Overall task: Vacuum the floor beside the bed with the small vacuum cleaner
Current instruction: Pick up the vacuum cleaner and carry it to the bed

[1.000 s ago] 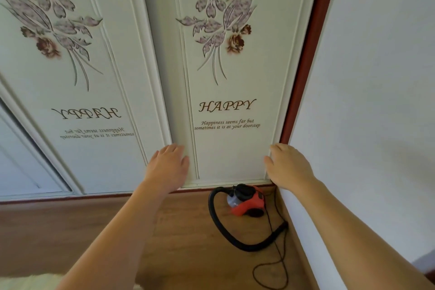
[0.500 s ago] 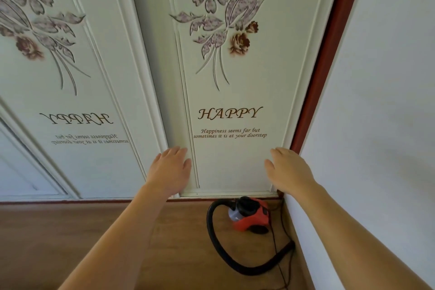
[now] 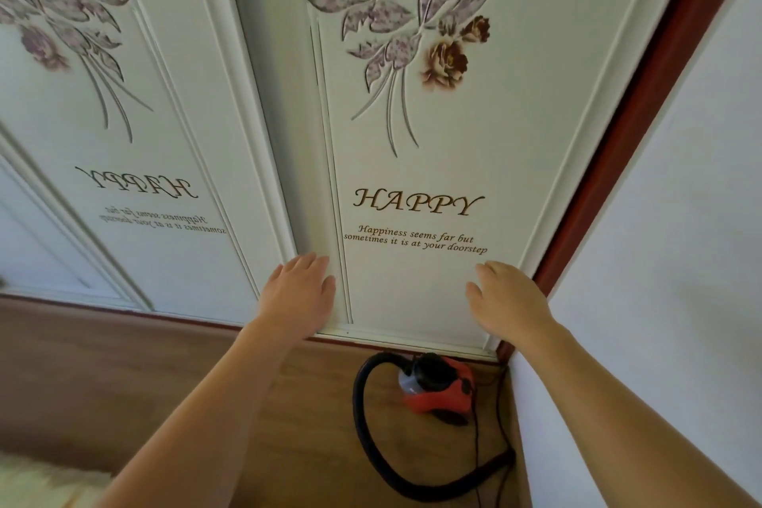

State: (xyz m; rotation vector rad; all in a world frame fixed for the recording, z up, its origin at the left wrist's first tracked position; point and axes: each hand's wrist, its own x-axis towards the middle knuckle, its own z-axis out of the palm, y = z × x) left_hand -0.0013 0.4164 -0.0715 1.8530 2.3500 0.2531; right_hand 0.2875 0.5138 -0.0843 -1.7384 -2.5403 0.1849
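A small red and black vacuum cleaner (image 3: 441, 388) stands on the wooden floor (image 3: 123, 375) in the corner, under a white wardrobe door. Its black hose (image 3: 371, 441) loops out to the left and back toward the wall. A thin black cord (image 3: 478, 450) trails down beside it. My left hand (image 3: 299, 293) and my right hand (image 3: 507, 301) are stretched forward above the vacuum, fingers straight, both empty and well above the machine. I cannot tell whether they touch the door.
White sliding wardrobe doors (image 3: 412, 161) with flower prints and the word HAPPY fill the front. A white wall (image 3: 659, 301) closes the right side, with a dark red frame (image 3: 618, 153) at the corner. A pale fluffy edge (image 3: 37, 483) shows at the bottom left.
The view has closed in on the wardrobe and corner. Both hands stay stretched forward at about the same height, and the vacuum has not moved.
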